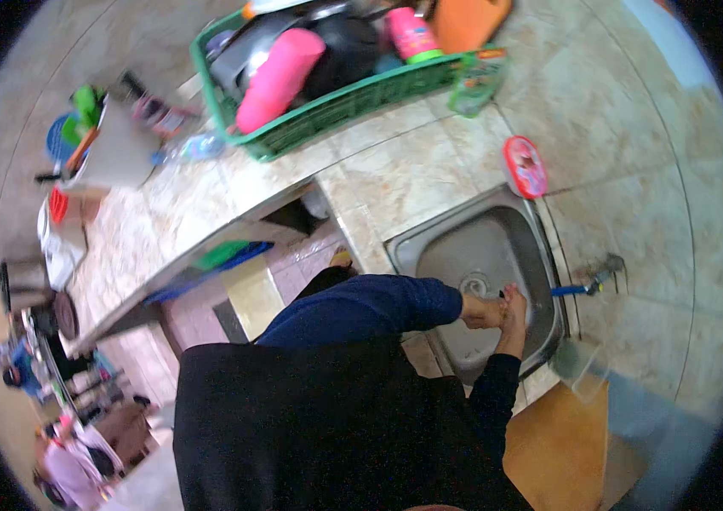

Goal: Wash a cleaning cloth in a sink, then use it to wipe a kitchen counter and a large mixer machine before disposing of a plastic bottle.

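My left hand (pixel 481 312), coming from a navy sleeve, meets my right hand (pixel 513 314) above a stainless steel sink (pixel 457 358). The two hands touch, the fingers bent and overlapping. A tiny dark spot shows between them, too small to identify. Whether either hand holds anything is hidden. Below the hands lies the round sink drain (pixel 475 283). Just past my right hand, a wall tap (pixel 607 271) with a blue spout (pixel 569 290) points over the basin's rim.
A red-rimmed oval container (pixel 526 167) stands at the sink's corner. Farther left, a green crate (pixel 348 115) holds pans and a pink bottle (pixel 281 80), with a green pouch (pixel 477 83) beside it. A clear plastic container (pixel 575 361) sits near the tap. People appear at far lower left.
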`<state>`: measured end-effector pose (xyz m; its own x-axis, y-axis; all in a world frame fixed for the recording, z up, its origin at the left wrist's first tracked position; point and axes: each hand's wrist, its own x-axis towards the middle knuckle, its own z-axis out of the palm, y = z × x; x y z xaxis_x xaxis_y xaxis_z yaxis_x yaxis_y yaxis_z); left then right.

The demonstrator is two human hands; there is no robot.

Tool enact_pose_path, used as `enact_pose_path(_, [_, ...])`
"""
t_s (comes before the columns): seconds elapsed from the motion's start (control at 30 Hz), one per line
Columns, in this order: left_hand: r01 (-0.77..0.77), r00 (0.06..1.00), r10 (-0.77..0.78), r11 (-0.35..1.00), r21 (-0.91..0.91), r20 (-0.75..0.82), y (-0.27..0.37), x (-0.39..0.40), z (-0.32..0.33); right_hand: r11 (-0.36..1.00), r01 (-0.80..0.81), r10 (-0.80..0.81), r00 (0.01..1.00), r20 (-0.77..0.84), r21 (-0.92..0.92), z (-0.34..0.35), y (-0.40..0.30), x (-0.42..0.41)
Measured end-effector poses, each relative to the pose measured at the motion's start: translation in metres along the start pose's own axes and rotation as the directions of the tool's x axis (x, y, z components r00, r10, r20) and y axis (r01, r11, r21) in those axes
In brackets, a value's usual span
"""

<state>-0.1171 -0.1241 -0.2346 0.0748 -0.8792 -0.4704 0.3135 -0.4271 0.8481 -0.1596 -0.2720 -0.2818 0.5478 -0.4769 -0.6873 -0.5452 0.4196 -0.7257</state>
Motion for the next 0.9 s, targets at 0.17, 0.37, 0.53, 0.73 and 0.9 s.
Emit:
enact_pose_path(0.17, [-0.180, 0.963, 0.266, 0.771, 0.611, -0.052, -0.050, 0.067, 0.013, 0.996, -0.064, 0.051, 0.980, -0.191, -0.061, 0.014, -0.002, 0.002])
enact_pose_path(0.37, [-0.247, 0.878, 0.460, 0.675, 0.696, -0.134, -0.065, 0.051, 0.009, 0.996, 0.017, -0.028, 0.992, -0.121, -0.089, 0.025, 0.008, 0.001])
enact_pose_path(0.53, [-0.126, 0.880, 0.348, 0.827, 0.548, -0.324, -0.048, -0.020, -0.002, 0.993, -0.016, -0.012, 0.973, -0.231, -0.119, 0.064, 0.001, -0.028])
enact_pose_path(0.73, [-0.156, 0.771, 0.386, 0.886, 0.437, -0.507, -0.046, -0.088, -0.013, 0.997, 0.070, -0.072, 0.996, 0.056, 0.038, 0.082, 0.013, -0.056])
enact_pose_path(0.9, [-0.215, 0.831, 0.397, 0.875, 0.434, -0.389, -0.071, -0.170, -0.071, 0.975, 0.222, -0.209, 0.934, 0.289, -0.011, 0.183, 0.013, -0.157])
